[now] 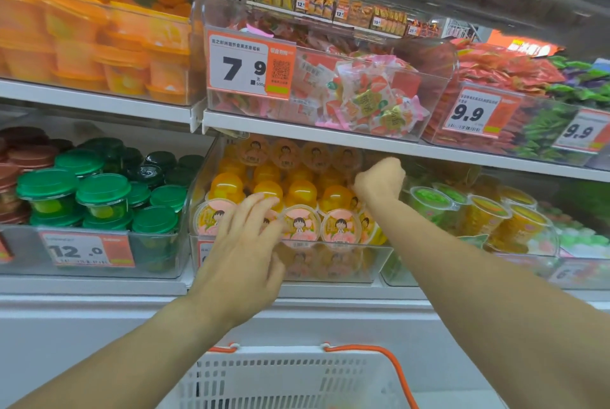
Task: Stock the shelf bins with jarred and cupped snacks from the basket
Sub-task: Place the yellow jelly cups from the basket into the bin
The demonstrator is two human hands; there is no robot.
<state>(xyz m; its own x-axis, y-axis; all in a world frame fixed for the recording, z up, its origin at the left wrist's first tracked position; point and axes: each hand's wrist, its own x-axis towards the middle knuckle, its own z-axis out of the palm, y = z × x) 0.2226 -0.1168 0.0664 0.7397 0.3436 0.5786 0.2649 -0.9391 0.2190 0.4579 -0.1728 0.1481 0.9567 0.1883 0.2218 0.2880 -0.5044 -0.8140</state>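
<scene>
Two hands are working in the middle clear bin (373,260) on the lower shelf, where orange jelly cups (300,224) are sitting stacked, lids facing out along the front. The left hand (246,243) is spreading wide, fingers straight, pressing against the front-row cups. The right hand (379,179) is reaching deeper with fingers curled; whether it is holding a cup I cannot tell. Domed cups stacked this loosely are likely to roll; a nudge from either wrist could be tipping the front row over the bin's low lip toward the white basket (290,382) below.
</scene>
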